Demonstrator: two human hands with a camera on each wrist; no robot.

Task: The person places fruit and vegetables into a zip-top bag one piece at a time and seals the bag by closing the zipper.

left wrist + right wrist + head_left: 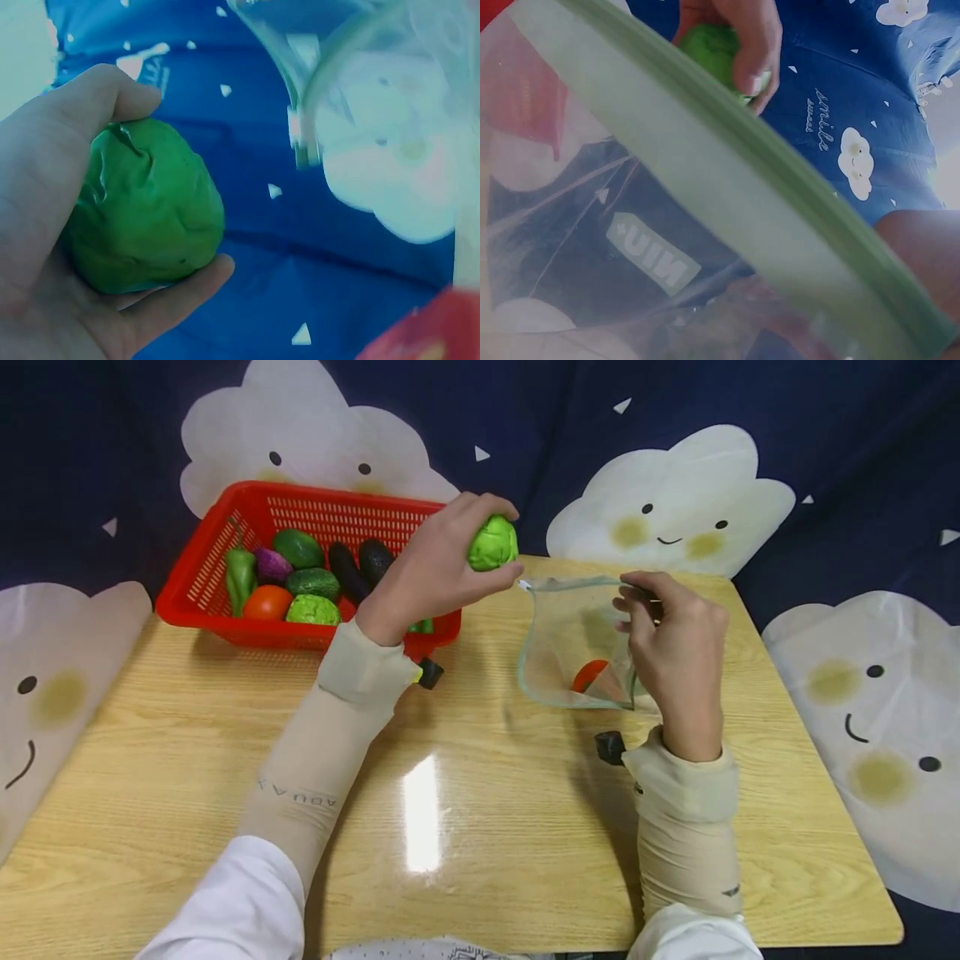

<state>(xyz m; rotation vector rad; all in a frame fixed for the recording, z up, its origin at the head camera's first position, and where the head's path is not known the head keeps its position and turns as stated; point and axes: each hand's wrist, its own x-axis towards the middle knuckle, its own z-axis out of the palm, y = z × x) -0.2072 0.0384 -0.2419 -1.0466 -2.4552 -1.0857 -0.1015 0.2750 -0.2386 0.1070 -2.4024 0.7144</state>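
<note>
My left hand grips a small green cabbage beside the basket's right end, thumb and fingers round it. In the left wrist view the cabbage sits against the palm. To its right, my right hand pinches the upper edge of a clear zip bag with a pale green rim. Low inside the bag lies a red-orange piece, only partly visible. Across the right wrist view the bag's green zip strip runs diagonally, with the cabbage and left hand beyond it.
A red plastic basket stands at the back left. It holds a green pepper, a purple vegetable, a tomato, another cabbage and several dark green vegetables. Behind the wooden table hangs a blue cloth with clouds.
</note>
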